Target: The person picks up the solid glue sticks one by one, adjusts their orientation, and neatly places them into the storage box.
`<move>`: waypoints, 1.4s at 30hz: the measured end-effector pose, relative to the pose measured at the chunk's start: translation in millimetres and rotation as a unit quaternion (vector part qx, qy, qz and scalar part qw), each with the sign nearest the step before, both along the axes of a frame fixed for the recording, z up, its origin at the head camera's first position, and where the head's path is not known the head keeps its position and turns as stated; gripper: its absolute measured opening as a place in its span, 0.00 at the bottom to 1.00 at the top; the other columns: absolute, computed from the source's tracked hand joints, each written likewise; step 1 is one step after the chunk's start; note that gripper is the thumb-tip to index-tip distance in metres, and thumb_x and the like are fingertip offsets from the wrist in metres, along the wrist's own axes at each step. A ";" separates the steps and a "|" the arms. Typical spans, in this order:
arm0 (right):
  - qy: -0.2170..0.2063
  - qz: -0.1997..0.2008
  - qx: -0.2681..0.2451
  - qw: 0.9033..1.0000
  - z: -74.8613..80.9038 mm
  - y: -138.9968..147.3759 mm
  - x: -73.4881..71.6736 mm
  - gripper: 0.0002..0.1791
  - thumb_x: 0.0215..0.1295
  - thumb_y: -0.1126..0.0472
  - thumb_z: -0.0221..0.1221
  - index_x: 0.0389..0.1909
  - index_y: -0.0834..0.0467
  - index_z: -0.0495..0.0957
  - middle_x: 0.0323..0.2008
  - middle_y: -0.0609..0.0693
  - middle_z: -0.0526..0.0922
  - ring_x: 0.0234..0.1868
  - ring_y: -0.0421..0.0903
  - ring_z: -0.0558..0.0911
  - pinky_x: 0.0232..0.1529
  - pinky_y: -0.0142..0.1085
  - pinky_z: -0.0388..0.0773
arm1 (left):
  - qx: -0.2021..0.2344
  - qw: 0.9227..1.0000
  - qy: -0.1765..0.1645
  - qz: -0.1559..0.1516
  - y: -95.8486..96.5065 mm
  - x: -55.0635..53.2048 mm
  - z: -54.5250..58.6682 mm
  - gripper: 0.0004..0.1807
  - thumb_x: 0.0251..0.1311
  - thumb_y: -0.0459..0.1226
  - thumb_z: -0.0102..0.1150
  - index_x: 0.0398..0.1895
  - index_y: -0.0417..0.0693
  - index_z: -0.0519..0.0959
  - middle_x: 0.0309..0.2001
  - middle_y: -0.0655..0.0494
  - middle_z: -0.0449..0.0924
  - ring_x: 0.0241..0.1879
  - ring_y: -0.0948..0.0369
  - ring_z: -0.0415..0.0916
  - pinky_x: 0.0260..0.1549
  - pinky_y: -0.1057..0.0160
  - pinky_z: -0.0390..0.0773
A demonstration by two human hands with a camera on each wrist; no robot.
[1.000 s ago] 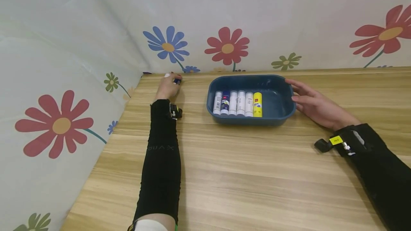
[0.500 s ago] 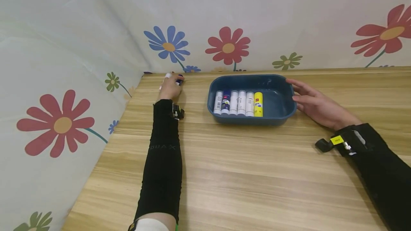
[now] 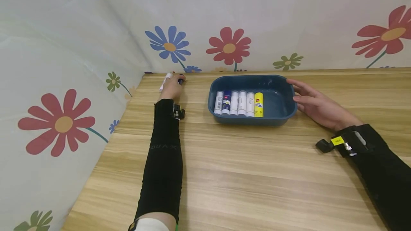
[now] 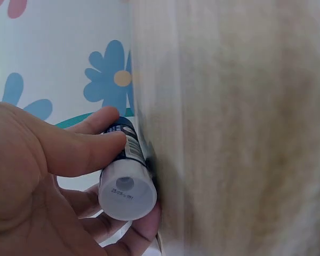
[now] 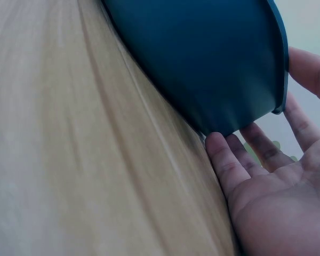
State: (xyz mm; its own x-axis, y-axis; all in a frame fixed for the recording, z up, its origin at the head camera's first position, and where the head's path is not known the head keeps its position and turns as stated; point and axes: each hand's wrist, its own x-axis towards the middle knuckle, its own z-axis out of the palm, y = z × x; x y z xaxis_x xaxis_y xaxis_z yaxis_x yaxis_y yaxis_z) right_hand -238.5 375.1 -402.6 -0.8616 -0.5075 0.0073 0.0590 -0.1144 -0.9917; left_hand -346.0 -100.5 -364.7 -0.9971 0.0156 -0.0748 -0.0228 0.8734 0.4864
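Note:
At the table's back left, my left hand (image 3: 172, 87) pinches a dark blue glue stick (image 3: 181, 79) between thumb and fingers. In the left wrist view its white end (image 4: 129, 194) faces the camera, and the glue stick (image 4: 133, 146) lies close along the tabletop. Just left of that hand lies a white glue stick (image 3: 166, 80), partly hidden by it. My right hand (image 3: 316, 106), fingers extended, touches the right end of a dark blue bin (image 3: 253, 120). In the right wrist view, the fingertips (image 5: 216, 141) meet the lower part of the bin's wall (image 5: 202, 58).
Inside the bin, a row of upright-looking glue sticks fills the left side: several white ones (image 3: 242, 103), a blue one (image 3: 226, 102) and a yellow one (image 3: 258, 104). A flower-printed cloth (image 3: 199, 17) hangs along the back and left of the wooden table (image 3: 240, 174).
My left hand has shifted slightly right with the blue glue stick, and more of the white glue stick beside it shows. The right hand stays at the bin's end.

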 end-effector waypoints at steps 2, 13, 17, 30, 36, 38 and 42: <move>0.000 -0.001 0.001 1.000 0.1 0.1 0.3 0.33 0.77 0.66 0.43 0.78 0.46 0.48 0.78 0.52 0.37 0.67 0.36 0.63 0.57 0.24 0.70 | 0.008 1.000 0.000 -0.002 -1.1 -1.5 -0.1 0.29 0.64 0.28 0.39 0.68 0.51 0.69 0.71 0.40 0.62 0.73 0.40 0.51 0.67 0.47 0.60; 0.003 0.003 -0.001 1.000 0.9 -0.4 0.8 0.33 0.77 0.66 0.42 0.78 0.47 0.47 0.77 0.52 0.38 0.67 0.37 0.63 0.58 0.24 0.70 | 0.044 0.999 -0.010 -0.005 -0.9 -1.1 5.7 0.32 0.63 0.28 0.35 0.72 0.47 0.64 0.70 0.41 0.65 0.51 0.46 0.68 0.44 0.59 0.66; 0.001 0.002 -0.003 1.000 0.7 -0.6 0.7 0.33 0.77 0.66 0.42 0.78 0.47 0.48 0.77 0.52 0.39 0.67 0.38 0.63 0.58 0.24 0.70 | 0.072 0.997 -0.021 0.003 -0.8 -2.3 5.8 0.29 0.68 0.30 0.37 0.74 0.47 0.62 0.72 0.42 0.62 0.60 0.47 0.65 0.56 0.56 0.65; 0.005 0.001 -0.003 1.000 -0.5 -0.8 0.8 0.32 0.77 0.66 0.42 0.78 0.47 0.48 0.77 0.52 0.39 0.67 0.37 0.63 0.58 0.24 0.69 | 0.109 0.994 -0.022 -0.001 2.1 -3.4 6.2 0.26 0.72 0.33 0.39 0.73 0.50 0.63 0.74 0.45 0.59 0.69 0.48 0.61 0.60 0.56 0.64; 0.003 0.001 -0.005 1.000 -0.3 -1.3 1.6 0.32 0.77 0.67 0.42 0.78 0.47 0.48 0.77 0.53 0.40 0.67 0.37 0.64 0.58 0.24 0.69 | 0.108 0.994 -0.013 -0.013 3.2 -1.4 7.2 0.26 0.71 0.33 0.40 0.71 0.49 0.65 0.75 0.46 0.58 0.73 0.49 0.57 0.62 0.54 0.63; 0.003 0.001 -0.005 1.000 -0.3 -1.5 1.4 0.32 0.77 0.66 0.42 0.78 0.47 0.48 0.77 0.53 0.39 0.67 0.37 0.64 0.58 0.24 0.69 | 0.109 0.994 -0.008 -0.016 3.6 -0.9 7.4 0.25 0.71 0.32 0.40 0.71 0.49 0.66 0.75 0.46 0.59 0.72 0.50 0.58 0.59 0.55 0.63; 0.002 0.002 -0.010 1.000 -0.5 -1.6 1.3 0.32 0.77 0.67 0.42 0.78 0.47 0.48 0.77 0.52 0.40 0.68 0.37 0.63 0.58 0.24 0.68 | 0.109 0.994 -0.005 -0.022 4.4 -0.2 7.7 0.25 0.71 0.32 0.40 0.71 0.48 0.67 0.74 0.45 0.60 0.68 0.50 0.62 0.53 0.56 0.64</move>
